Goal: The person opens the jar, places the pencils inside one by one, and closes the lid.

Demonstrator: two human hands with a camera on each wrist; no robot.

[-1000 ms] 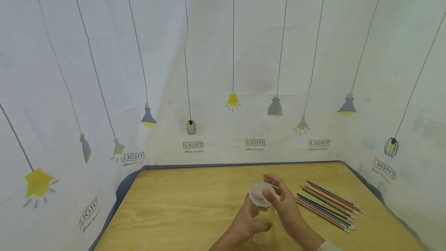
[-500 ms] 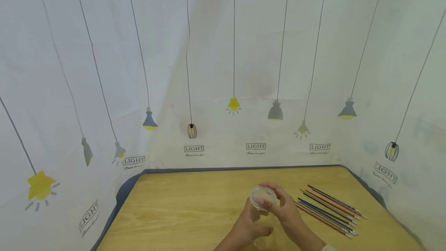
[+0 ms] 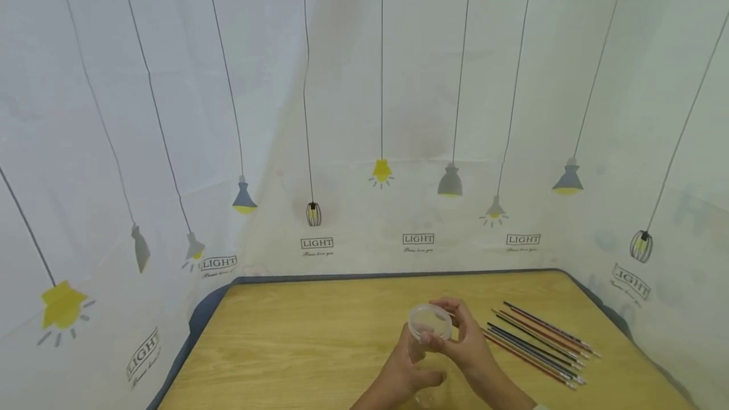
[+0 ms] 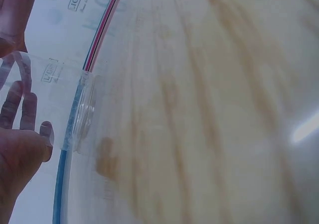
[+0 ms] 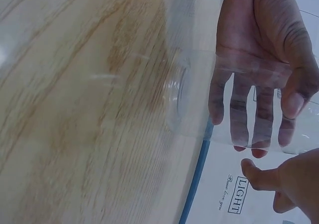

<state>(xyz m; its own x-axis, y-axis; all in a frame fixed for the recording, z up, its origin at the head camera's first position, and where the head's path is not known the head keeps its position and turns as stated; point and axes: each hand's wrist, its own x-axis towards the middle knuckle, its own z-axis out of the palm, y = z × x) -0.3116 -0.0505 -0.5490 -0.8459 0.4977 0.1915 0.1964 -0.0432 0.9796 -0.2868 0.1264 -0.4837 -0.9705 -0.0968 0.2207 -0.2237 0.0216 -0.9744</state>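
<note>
A clear plastic jar (image 5: 192,97) is held roughly upright near the front of the table, its round translucent lid (image 3: 429,323) on top. My left hand (image 3: 401,369) wraps its fingers round the jar's body; those fingers (image 5: 240,109) show through the clear wall in the right wrist view. My right hand (image 3: 471,350) holds the lid by its edge, thumb at the near side and fingers at the far right side. In the left wrist view the jar's base end stands close over the wood.
Several pencils (image 3: 532,343) lie side by side on the wooden table (image 3: 285,334), right of the hands, eraser ends toward the near right. A white sheet (image 3: 353,112) printed with lamps rises behind the table and along both sides.
My right hand has shifted its fingers round the lid, its thumb coming down from the top to the near edge. The lid now faces the head camera more. My left hand keeps its grip.
</note>
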